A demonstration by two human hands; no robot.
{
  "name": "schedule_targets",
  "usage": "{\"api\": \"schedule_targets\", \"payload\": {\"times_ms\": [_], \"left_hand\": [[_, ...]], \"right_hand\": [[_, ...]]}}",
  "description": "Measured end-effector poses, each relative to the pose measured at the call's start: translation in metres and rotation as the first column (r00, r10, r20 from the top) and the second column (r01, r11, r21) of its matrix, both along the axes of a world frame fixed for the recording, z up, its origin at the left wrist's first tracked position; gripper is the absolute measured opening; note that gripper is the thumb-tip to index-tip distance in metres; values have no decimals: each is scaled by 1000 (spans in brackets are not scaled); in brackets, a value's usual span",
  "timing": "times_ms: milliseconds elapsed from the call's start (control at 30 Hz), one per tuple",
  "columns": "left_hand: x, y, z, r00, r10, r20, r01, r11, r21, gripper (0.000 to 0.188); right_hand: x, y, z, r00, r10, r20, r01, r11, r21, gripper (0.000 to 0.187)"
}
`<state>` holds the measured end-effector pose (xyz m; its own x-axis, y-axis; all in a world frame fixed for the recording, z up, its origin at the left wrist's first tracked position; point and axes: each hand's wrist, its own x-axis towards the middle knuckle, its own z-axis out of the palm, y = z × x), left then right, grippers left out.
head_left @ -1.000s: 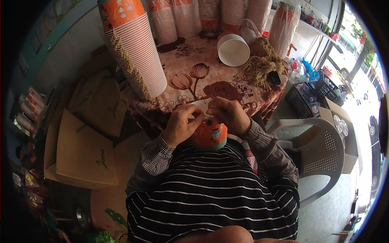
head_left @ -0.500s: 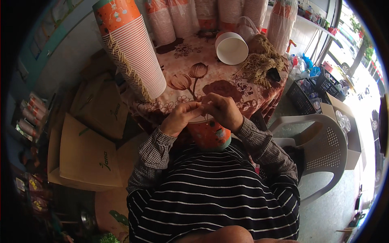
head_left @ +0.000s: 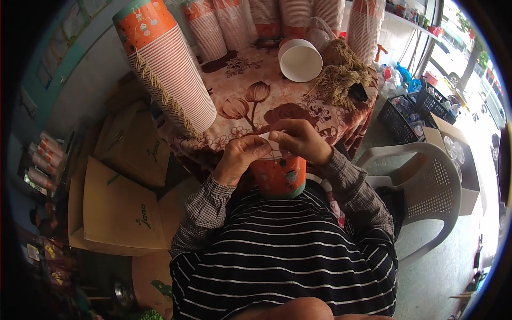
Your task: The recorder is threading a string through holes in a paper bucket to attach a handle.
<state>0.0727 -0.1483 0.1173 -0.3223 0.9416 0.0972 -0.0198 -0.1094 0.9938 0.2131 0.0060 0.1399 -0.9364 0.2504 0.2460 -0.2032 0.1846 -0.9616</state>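
An orange paper bucket (head_left: 278, 177) with a green base band and a white inside stands upright against my striped top, at the near edge of the table. My left hand (head_left: 242, 158) is at the left of its rim, thumb and forefinger pinched together. Over the right side of the rim, my right hand (head_left: 303, 140) has its fingers curled and thumb pressed to the forefinger. Between the fingertips a thin strand seems to show, too small to make out. Ahead on the table lies a tangled bundle of tan cord (head_left: 341, 80), beside a white-lined bucket (head_left: 301, 61) tipped on its side.
At left on the flowered tablecloth (head_left: 234, 80) leans a tall stack of nested buckets (head_left: 168, 69) with tan cord along its side. Plastic-wrapped stacks (head_left: 266, 21) line the back. Cardboard boxes (head_left: 120, 205) stand at left, a plastic chair (head_left: 432, 197) and black crates (head_left: 400, 117) at right.
My right hand has drawn a little away from the left, opening a gap over the bucket's rim. The left hand stays pinched near the rim. The whole view has shifted slightly.
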Motion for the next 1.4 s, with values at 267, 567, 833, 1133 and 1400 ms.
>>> {"api": "schedule_targets", "payload": {"times_ms": [267,567,833,1133,1400], "left_hand": [[3,-1,-3,998,43,42,-45,997,55,16],[24,2,-6,866,324,-382,-223,932,286,14],[26,5,-12,891,347,-294,-258,918,303,16],[21,8,-24,863,397,-312,-288,895,340,17],[37,4,-11,824,443,-353,-328,881,341,14]], "right_hand": [[7,4,-10,999,13,-41,-3,975,221,14],[13,-15,-9,972,-229,-53,234,927,292,12],[13,-23,-13,973,-212,-96,226,957,184,7],[11,-27,-26,970,-213,-118,220,974,54,7],[10,-26,-29,965,-224,-135,236,969,75,8]]}}
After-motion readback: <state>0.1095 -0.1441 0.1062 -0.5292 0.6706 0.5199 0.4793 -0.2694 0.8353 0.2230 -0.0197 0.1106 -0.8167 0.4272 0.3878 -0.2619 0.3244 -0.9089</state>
